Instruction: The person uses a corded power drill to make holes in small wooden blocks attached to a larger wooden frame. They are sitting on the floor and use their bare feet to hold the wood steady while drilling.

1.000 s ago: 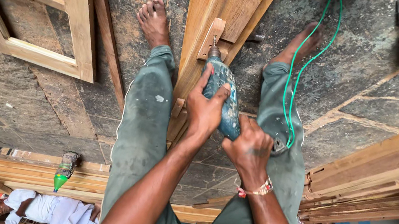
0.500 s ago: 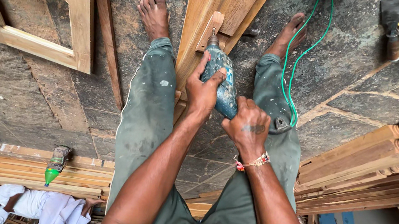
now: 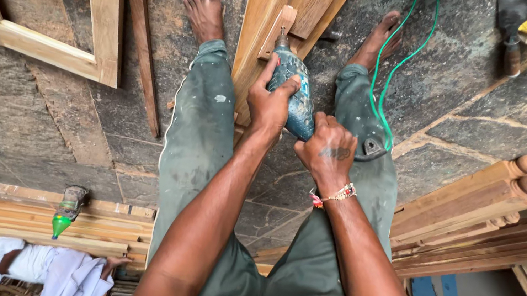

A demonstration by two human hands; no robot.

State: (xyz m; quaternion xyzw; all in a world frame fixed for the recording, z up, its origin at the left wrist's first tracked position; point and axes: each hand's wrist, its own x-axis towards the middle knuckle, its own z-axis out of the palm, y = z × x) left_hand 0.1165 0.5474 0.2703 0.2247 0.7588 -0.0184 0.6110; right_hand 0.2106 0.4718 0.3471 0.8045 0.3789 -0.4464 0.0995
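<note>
I look down at my legs in green trousers and my bare feet on a dark stone floor. My left hand (image 3: 271, 102) grips the body of a worn blue electric drill (image 3: 295, 89) from the left. My right hand (image 3: 328, 152) holds the drill's rear handle. The drill's tip presses into a small wooden block (image 3: 279, 28) lying on a long wooden plank (image 3: 265, 18) between my feet. A green cord (image 3: 394, 63) runs from the drill across my right leg and up the floor.
A wooden frame (image 3: 97, 3) lies on the floor at left, with a thin strip (image 3: 140, 47) beside it. Turned wooden posts (image 3: 486, 194) and stacked boards sit at right. Lumber, a green-capped bottle (image 3: 66, 211) and a person in white (image 3: 33, 266) are at lower left.
The view has shifted slightly; both hands stay on the drill, which has pushed a little further toward the wooden block.
</note>
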